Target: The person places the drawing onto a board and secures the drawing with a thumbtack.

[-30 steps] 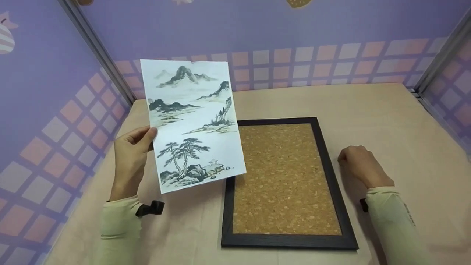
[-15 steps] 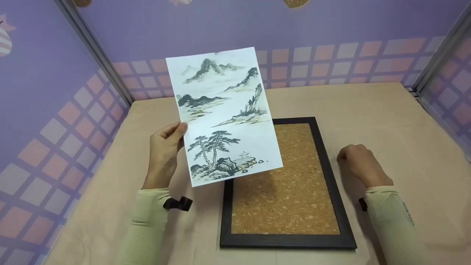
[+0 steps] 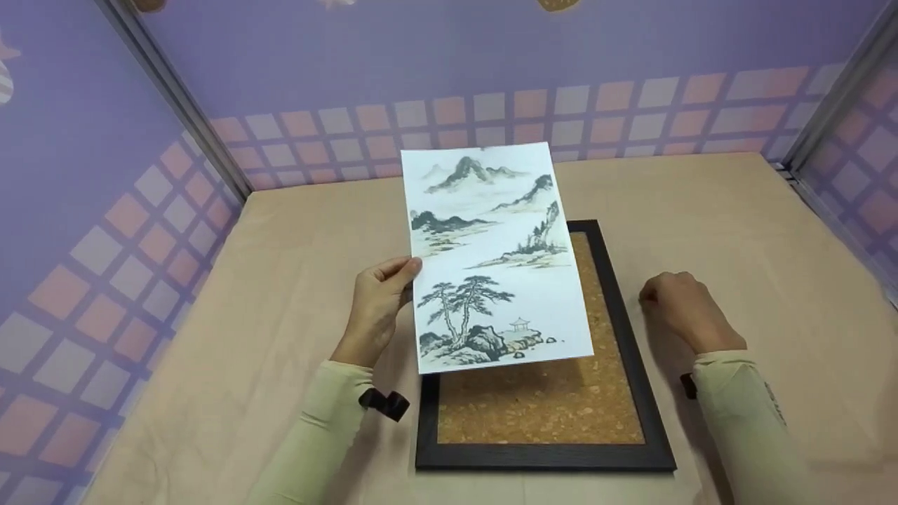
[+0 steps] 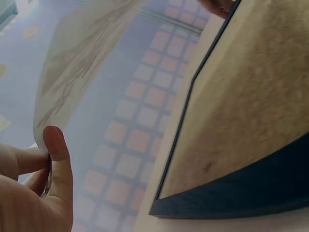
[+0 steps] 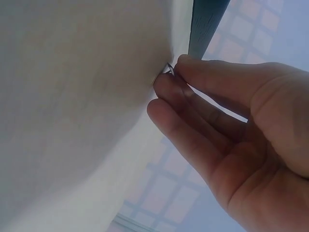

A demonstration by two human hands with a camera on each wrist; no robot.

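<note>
- The left hand [image 3: 379,298] pinches the left edge of the landscape print [image 3: 494,256] between thumb and fingers and holds it up in the air, tilted.
- The print hangs above the left and far part of the cork board [image 3: 554,400], which lies flat on the table [image 3: 280,280] in its black frame [image 3: 631,337].
- The right hand [image 3: 677,308] rests on the table just right of the frame, fingers curled; something small and shiny shows at the fingertips [image 5: 169,72], but I cannot tell what.
</note>
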